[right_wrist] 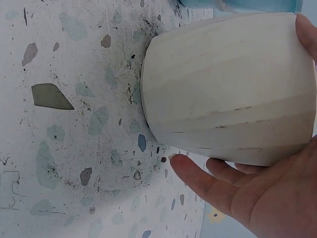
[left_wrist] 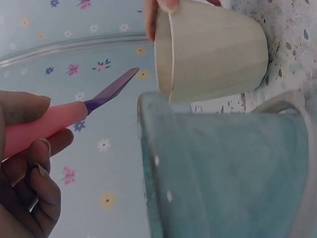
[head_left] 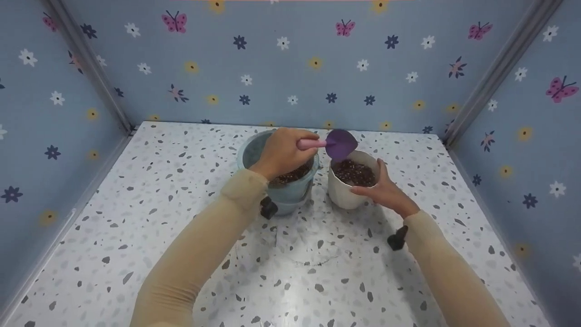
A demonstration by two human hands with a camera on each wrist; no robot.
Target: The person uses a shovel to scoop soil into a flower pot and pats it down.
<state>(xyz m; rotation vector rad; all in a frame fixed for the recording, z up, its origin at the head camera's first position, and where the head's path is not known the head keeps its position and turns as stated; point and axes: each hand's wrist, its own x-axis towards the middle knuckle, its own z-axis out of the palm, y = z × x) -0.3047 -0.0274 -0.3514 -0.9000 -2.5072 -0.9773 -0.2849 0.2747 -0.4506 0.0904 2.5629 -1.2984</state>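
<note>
My left hand [head_left: 283, 153] grips the pink handle of a small trowel [head_left: 341, 144] above a blue-green pot [head_left: 290, 194]. The trowel's purple blade points right, over the left rim of a white pot [head_left: 343, 193]. From the side, in the left wrist view, the trowel [left_wrist: 59, 118] slants slightly and no soil shows on its blade. My right hand [head_left: 386, 190] holds the white pot from the right, thumb at the near rim and fingers round the far side. Dark soil [head_left: 356, 175] lies inside the white pot, and more soil [head_left: 290, 176] shows in the blue-green pot, partly hidden by my left hand.
Both pots stand side by side on a white speckled tabletop [head_left: 290, 281]. Blue panels [head_left: 299, 59] printed with flowers and butterflies rise at the back and on both sides. Dark soil crumbs lie on the tabletop near the white pot's base [right_wrist: 148, 119].
</note>
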